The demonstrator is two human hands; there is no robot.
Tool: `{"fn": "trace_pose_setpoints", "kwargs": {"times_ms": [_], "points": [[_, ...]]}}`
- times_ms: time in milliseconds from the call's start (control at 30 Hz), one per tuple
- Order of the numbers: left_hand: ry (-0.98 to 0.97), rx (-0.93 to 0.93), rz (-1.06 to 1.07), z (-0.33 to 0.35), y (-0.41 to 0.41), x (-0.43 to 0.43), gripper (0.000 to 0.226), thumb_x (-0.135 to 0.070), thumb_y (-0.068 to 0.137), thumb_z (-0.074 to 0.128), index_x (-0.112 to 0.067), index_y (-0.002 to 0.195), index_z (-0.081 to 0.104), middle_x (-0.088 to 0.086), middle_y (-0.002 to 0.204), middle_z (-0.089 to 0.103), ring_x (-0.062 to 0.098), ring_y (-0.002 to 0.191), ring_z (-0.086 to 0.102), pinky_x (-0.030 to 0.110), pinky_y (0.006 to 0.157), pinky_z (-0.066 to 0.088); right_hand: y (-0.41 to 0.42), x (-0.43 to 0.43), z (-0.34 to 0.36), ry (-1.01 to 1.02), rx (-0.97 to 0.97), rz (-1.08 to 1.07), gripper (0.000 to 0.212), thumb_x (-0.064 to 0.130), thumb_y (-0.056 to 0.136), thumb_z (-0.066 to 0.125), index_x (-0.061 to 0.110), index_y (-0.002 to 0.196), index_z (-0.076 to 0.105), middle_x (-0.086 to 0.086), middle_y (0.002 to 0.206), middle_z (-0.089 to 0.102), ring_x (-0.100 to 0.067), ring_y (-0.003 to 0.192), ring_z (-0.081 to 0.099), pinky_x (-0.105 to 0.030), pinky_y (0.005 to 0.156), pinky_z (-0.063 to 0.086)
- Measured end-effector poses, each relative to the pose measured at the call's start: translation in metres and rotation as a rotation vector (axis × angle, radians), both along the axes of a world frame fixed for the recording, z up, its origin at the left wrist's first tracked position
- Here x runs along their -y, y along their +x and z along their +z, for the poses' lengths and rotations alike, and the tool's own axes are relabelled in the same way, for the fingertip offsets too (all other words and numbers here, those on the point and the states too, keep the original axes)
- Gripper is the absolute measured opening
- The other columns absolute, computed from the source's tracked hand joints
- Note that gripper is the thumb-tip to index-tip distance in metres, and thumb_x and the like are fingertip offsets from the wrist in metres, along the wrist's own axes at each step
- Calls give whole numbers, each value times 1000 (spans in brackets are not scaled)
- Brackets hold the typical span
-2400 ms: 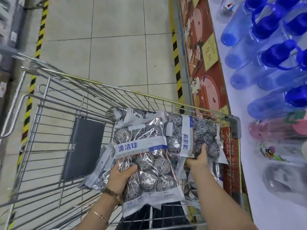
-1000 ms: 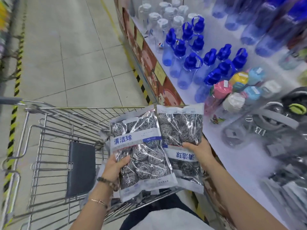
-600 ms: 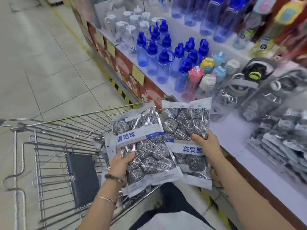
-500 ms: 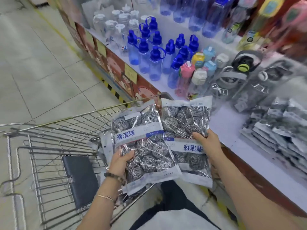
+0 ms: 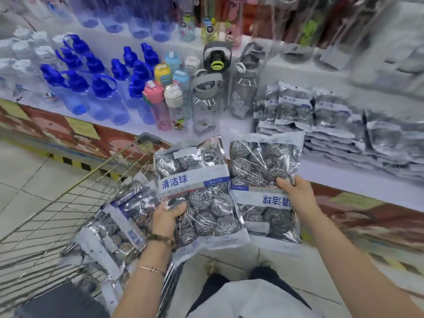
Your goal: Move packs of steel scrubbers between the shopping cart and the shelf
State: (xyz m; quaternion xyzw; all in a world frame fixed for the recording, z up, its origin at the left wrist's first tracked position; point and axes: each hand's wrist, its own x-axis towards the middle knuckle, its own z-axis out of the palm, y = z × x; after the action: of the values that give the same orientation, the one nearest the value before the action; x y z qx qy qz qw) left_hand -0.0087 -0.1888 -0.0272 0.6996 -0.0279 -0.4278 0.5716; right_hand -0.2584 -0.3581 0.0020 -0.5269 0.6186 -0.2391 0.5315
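Note:
My left hand [image 5: 168, 214] grips a clear pack of steel scrubbers [image 5: 197, 184] with a blue and white label, held upright above the cart's near right corner. My right hand [image 5: 296, 193] grips a second pack [image 5: 263, 166] at its right edge, its label upside down. Both packs hang in the air just in front of the shelf edge. Several more packs [image 5: 114, 228] lie in the wire shopping cart [image 5: 46, 216] at the lower left. Stacks of the same packs [image 5: 325, 125] lie on the white shelf [image 5: 344, 180] at the right.
Blue-capped water bottles [image 5: 101, 92], coloured small bottles [image 5: 169, 97] and grey-lidded clear bottles [image 5: 206, 97] stand on the shelf to the left of the stacks. A red shelf front with black and yellow tape [image 5: 75, 161] runs along the tiled floor. My legs are below.
The view has swung right from the cart to the shelf. Both hands have lifted their packs out of the cart and carried them towards the shelf; the stacks of packs have come into view.

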Motion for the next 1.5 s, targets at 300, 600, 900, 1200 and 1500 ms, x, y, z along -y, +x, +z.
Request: {"fn": "trace_pose_setpoints", "kwargs": {"times_ms": [300, 600, 900, 1200, 1500], "points": [[-3, 35, -321, 6, -107, 82, 32, 0, 71, 72, -14, 99, 64, 5, 96, 68, 22, 91, 62, 40, 98, 42, -153, 3, -6, 19, 51, -309, 21, 22, 89, 65, 9, 84, 48, -16, 70, 51, -28, 63, 55, -40, 60, 43], [28, 84, -487, 15, -272, 142, 33, 1, 78, 67, -13, 106, 59, 6, 99, 62, 18, 97, 53, 28, 89, 33, -327, 7, -4, 9, 73, -418, 39, 43, 72, 75, 14, 81, 51, -14, 76, 53, -26, 67, 51, -42, 67, 45], [-18, 123, -621, 18, -405, 202, 15, -5, 79, 67, -13, 92, 64, 1, 91, 65, 16, 86, 57, 31, 89, 38, -450, 17, -6, -52, 123, -616, 31, 20, 87, 67, -2, 100, 50, -14, 83, 55, -23, 65, 56, -37, 59, 46], [-93, 209, -685, 23, -490, 283, 9, -19, 84, 65, -15, 92, 66, 0, 86, 66, 17, 84, 59, 27, 80, 44, -529, 58, -19, -46, 125, -812, 26, 28, 87, 67, 12, 84, 46, -17, 73, 50, -28, 63, 56, -37, 56, 37], [-117, 115, -728, 25, -567, 402, 10, -20, 86, 63, -25, 78, 61, -9, 80, 63, 7, 75, 57, 20, 63, 40, -595, 170, -9, -65, 63, -848, 36, 24, 89, 64, 18, 66, 37, -2, 57, 46, -23, 55, 55, -28, 45, 34]]}}
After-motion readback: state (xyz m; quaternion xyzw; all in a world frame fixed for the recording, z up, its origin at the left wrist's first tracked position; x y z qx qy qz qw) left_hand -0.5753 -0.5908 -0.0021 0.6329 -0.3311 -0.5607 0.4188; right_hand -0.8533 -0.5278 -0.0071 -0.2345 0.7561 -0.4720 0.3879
